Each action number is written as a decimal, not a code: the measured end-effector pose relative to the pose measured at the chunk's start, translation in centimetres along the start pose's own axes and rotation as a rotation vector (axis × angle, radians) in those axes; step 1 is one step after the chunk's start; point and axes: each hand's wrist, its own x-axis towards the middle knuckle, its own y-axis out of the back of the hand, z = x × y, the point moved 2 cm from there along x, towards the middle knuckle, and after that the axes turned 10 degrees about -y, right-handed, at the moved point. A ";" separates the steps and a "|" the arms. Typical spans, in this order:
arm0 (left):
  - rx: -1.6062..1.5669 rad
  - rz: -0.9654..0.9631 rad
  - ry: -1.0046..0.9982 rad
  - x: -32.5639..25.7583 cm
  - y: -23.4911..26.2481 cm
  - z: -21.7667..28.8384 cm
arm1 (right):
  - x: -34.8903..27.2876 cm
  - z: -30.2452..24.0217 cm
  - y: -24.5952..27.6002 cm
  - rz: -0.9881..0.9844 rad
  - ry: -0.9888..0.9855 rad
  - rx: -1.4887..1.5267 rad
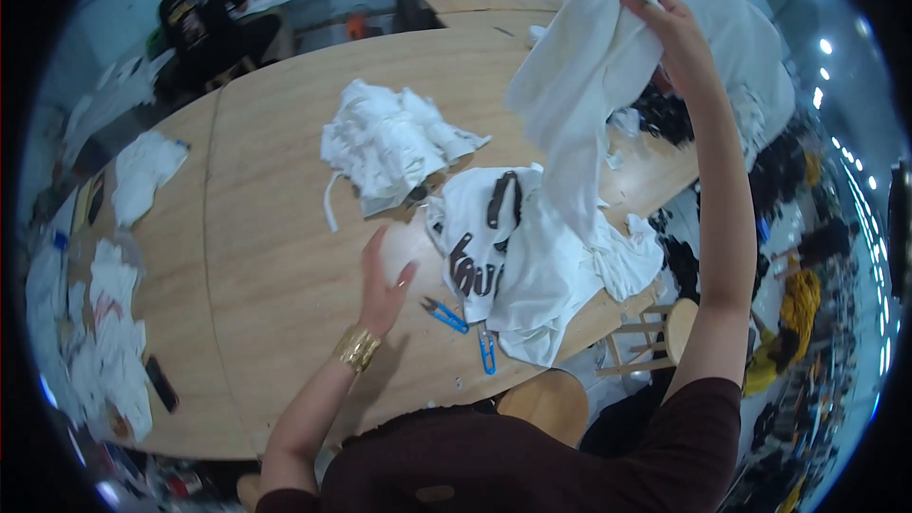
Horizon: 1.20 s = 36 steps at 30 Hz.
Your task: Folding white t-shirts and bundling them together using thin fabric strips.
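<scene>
My right hand (pixel 673 27) is raised at the upper right, its fingers closed on the top edge of a white garment (pixel 589 66) that hangs down toward the table. Below it lies a white garment with dark printed shapes (pixel 465 237), next to more bunched white fabric (pixel 541 290). My left hand (pixel 385 280), a gold bracelet on its wrist, hovers over the tabletop with thumb and fingers apart and holds nothing. Close to its right are blue thread snips (pixel 445 314), and a second blue pair (pixel 487 350) lies nearer the table's front edge.
A heap of crumpled white garments (pixel 389 147) sits mid-table (pixel 275 228). More white cloth (pixel 114 323) and a black phone (pixel 161 384) are at the left. Wooden stools (pixel 546 406) stand by the front edge. A person in black (pixel 201 19) sits at the far left; others are at the right.
</scene>
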 end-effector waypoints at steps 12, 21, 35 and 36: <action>0.000 0.352 0.215 -4.0 16.3 -0.4 | -5.6 4.2 -21.4 -0.472 0.005 -0.533; 0.151 0.511 0.066 0.9 35.7 -0.2 | -3.6 4.7 -37.8 -0.261 -0.148 0.045; 1.086 0.555 0.752 -32.8 52.1 -15.9 | -30.8 13.6 -43.2 -0.963 -0.283 -0.702; 1.085 0.552 0.748 -33.1 53.4 -17.1 | -31.5 13.3 -43.4 -0.958 -0.287 -0.702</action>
